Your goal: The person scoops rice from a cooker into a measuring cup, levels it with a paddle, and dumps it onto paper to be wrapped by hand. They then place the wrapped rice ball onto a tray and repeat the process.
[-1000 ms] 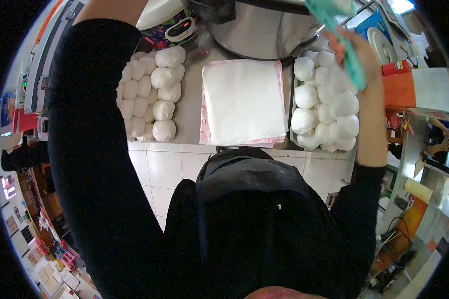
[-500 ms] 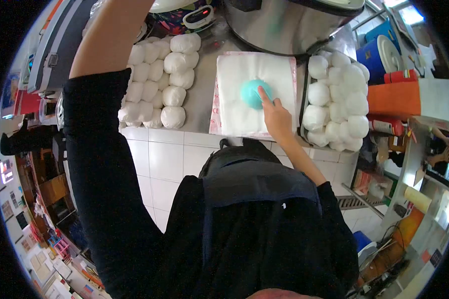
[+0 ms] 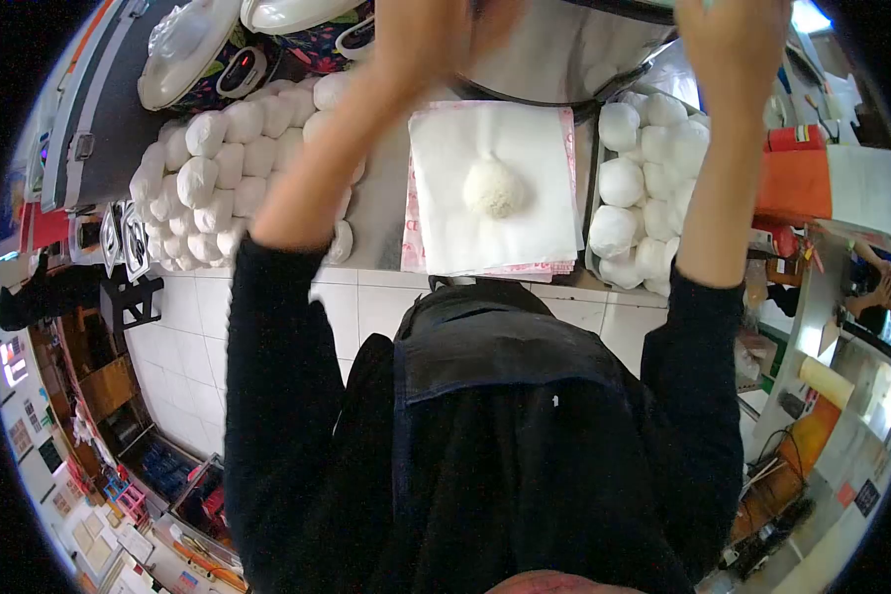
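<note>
Both hands have risen to the top edge of the view since the earlier frame, when the right one pressed a teal scoop onto the paper; the scoop is gone from the paper now. A mound of white rice [image 3: 492, 187] sits alone near the middle of the stack of white paper sheets [image 3: 525, 238] on the steel counter [image 3: 381, 213]. The left hand [image 3: 428, 35] and the right hand [image 3: 728, 30] are cut off by the frame edge, so I cannot tell whether they grip anything. They hover by the big steel pot [image 3: 544, 54]. Wrapped white bundles [image 3: 218, 173] lie left of the paper; more fill a tray [image 3: 592, 213] right of it.
</note>
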Available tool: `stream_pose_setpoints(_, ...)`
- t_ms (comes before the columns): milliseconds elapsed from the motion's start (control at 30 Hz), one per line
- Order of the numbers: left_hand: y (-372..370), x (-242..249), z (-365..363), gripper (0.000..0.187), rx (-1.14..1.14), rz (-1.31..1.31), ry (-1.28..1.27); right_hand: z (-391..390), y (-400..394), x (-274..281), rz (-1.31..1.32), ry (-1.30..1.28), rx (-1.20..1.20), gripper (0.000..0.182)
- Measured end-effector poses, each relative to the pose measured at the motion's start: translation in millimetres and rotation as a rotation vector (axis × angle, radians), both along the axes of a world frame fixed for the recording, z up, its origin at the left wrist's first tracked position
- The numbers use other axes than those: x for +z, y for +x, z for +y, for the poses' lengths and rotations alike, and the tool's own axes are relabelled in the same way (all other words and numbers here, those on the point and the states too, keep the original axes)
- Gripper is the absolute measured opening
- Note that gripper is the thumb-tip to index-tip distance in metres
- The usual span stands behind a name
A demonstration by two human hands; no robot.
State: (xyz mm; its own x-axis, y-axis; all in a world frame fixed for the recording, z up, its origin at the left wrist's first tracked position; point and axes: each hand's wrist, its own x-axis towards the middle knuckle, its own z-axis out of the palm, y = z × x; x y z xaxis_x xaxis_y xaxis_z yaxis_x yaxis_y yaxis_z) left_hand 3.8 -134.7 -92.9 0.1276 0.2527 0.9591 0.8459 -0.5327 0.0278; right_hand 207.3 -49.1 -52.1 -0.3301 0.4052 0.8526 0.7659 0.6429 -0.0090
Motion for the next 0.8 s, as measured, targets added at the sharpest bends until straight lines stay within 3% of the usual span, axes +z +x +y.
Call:
stream_pose_setpoints(33,12.4,-44.6,-35.5,0.012,-0.065,0.016,-0.107,-9.1,7.3,-25.4,0.006,0.151,0.062,0.023)
stream_pose_setpoints(67,7.0,-83.2,-73.1,0.013,-0.128,0.417,-0.707,-38.6,12.0,-60.4,0.099,-0.039,0.283,0.014)
stream_pose_setpoints(100,19.7,-152.0,-96.1,0.016,-0.372,0.287,-0.597,-55.0,20.0,-105.3,0.072,-0.263,0.524,0.015)
stream_pose_setpoints(133,31.7,-176.6,-123.2,0.018,-0.388,0.080,-0.643,-80.5,26.5,-160.0,-0.073,-0.583,0.632,0.015)
stream_pose_setpoints(167,33.5,-196.6,-144.0,0.022,-0.407,-0.005,-0.851,-108.1,32.1,-185.8,-0.144,-1.177,0.641,0.020)
stream_pose_setpoints(200,34.1,-211.5,-160.8,0.023,-0.374,-0.113,-1.001,-125.3,41.5,-219.2,-0.316,-1.057,0.758,0.024)
stream_pose_setpoints(300,31.1,-257.1,-178.2,0.019,-0.347,-0.139,-1.069,-143.1,52.8,-259.1,-0.555,-1.166,0.800,0.024)
stream_pose_setpoints(500,32.6,-251.9,-169.4,0.013,-0.319,-0.309,-1.223,-137.1,54.6,-286.1,-0.351,-1.281,0.809,0.018)
stream_pose_setpoints(567,34.6,-248.2,-165.8,0.013,-0.252,-0.602,-1.438,-140.8,50.1,-272.6,-0.329,-1.247,0.808,0.018)
stream_pose_setpoints(633,33.1,-246.1,-162.2,0.014,-0.270,-0.645,-1.474,-143.4,49.0,-257.9,-0.375,-0.988,0.773,0.019)
stream_pose_setpoints(667,33.3,-244.1,-161.2,0.016,-0.294,-0.691,-1.517,-141.8,50.1,-260.2,-0.374,-0.983,0.775,0.019)
stream_pose_setpoints(700,37.0,-242.2,-163.7,0.016,-0.293,-0.687,-1.513,-138.6,53.2,-265.3,-0.388,-0.975,0.746,0.019)
stream_pose_setpoints(767,48.7,-220.0,-169.3,0.015,-0.049,-0.158,-1.099,-136.6,54.3,-257.7,-0.402,-0.962,0.717,0.020)
stream_pose_setpoints(800,47.9,-224.7,-170.7,0.015,-0.048,-0.156,-1.096,-137.7,57.0,-252.7,-0.440,-0.816,0.706,0.022)
